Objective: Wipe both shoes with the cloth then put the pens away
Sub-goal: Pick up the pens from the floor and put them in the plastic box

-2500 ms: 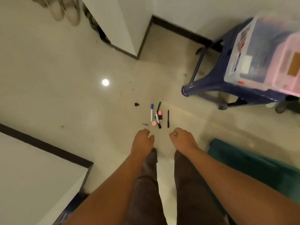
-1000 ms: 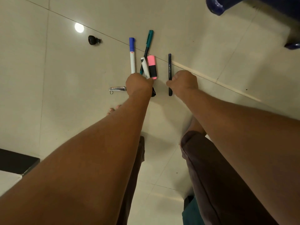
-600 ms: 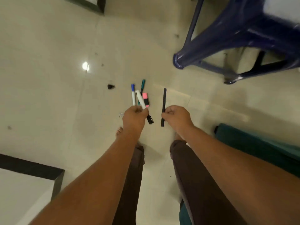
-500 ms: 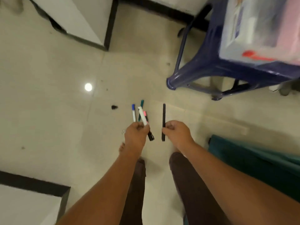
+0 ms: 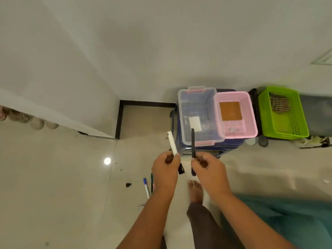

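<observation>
My left hand (image 5: 166, 169) grips a white marker (image 5: 172, 145) with a black cap, its white end pointing up. My right hand (image 5: 208, 168) pinches a thin black pen (image 5: 193, 142), held upright. Both hands are raised side by side in front of a clear plastic bin (image 5: 199, 115) on a blue stool. On the floor below lie a blue-capped white pen (image 5: 146, 187) and a green pen (image 5: 152, 184), partly hidden by my left wrist. A pair of light shoes (image 5: 37, 123) stands at the far left behind a white panel.
A pink basket (image 5: 251, 130) sits beside the clear bin, and a green basket (image 5: 301, 130) stands to its right. A teal cushion (image 5: 287, 218) lies at lower right. A small dark object (image 5: 128, 185) and a metal nail clipper (image 5: 141, 206) rest on the floor. My bare foot (image 5: 195, 192) is below my hands.
Both hands rose from the floor with one pen each as I stood up. The view lifted from the floor pens to the bins on the stool.
</observation>
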